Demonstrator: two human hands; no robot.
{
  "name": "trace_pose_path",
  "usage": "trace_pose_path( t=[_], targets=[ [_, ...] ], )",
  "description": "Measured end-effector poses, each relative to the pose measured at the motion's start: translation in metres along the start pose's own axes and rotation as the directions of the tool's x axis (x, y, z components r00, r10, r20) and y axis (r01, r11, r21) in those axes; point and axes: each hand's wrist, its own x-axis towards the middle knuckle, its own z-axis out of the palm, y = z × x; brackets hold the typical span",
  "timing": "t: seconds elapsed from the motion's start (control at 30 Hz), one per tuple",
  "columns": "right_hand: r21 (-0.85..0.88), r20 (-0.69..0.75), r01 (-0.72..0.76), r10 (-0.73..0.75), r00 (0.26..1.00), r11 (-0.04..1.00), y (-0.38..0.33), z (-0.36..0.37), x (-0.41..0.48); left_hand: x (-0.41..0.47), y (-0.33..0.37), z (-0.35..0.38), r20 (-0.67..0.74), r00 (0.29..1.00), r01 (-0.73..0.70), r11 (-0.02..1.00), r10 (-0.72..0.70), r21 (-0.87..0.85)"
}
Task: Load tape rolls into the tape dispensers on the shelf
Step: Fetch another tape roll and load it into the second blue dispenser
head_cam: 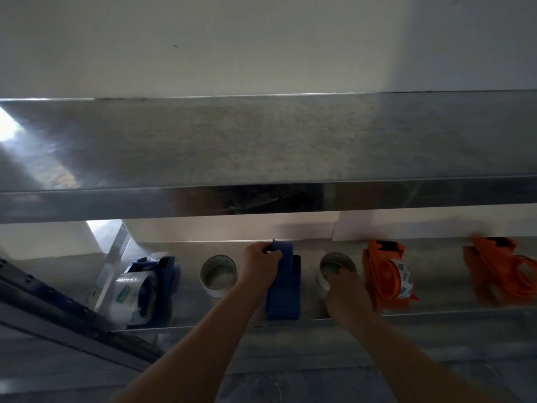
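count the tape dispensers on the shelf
4: loaded blue dispenser at left; middle blue dispenser gripped by the left hand; loaded orange dispenser right of centre; blurred orange dispenser far right. More may lie off-frame.

White wall (261,39) at the back, with one small dark mark (175,46) on it left of centre. Brushed-steel upper shelf (276,141) spans the full width, with bright glare (11,126) at its left end. Below it on the left, a pale metal brace (112,266) runs diagonally, and a dark perforated rail (58,303) crosses the lower-left corner.
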Motion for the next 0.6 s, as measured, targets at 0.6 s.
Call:
trace_pose_path(
  t=[0.6],
  targets=[
    [0.074,-0.262,0.039,-0.019,0.965,0.996,-0.020,-0.012,-0.008,-0.005,-0.004,-0.004,0.000,1.000,-0.027,1.000,0.027,0.010]
  ],
)
